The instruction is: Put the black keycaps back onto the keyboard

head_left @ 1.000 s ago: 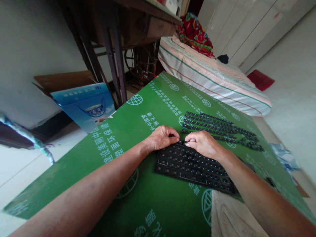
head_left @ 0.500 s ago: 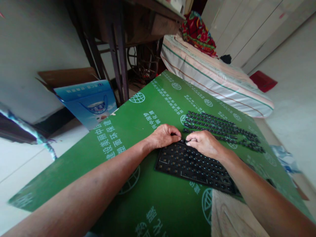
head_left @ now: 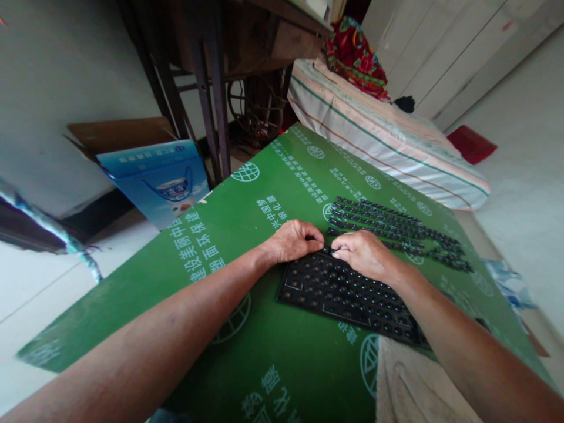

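A black keyboard base (head_left: 343,288) without most of its keycaps lies slanted on the green board, its rows of round key seats showing. My left hand (head_left: 294,241) is closed, thumb and finger pinched at the far left corner of the base; what lies between those fingertips is hidden. Close beside it, my right hand (head_left: 363,251) is closed too, its fingertips at a small black keycap (head_left: 327,251) on the far edge. Behind the hands, loose black keycaps (head_left: 374,218) lie in several rows on the board.
The green board (head_left: 229,223) with pale printing spans the work area. A wooden piece (head_left: 409,382) lies at its near edge. On the left stands a blue carton (head_left: 154,176); dark table legs (head_left: 211,117) rise behind. A bed (head_left: 388,135) is at the back right.
Both hands stay at the far left corner of the keyboard base, with hardly any finger movement. The camera view has shifted very slightly.
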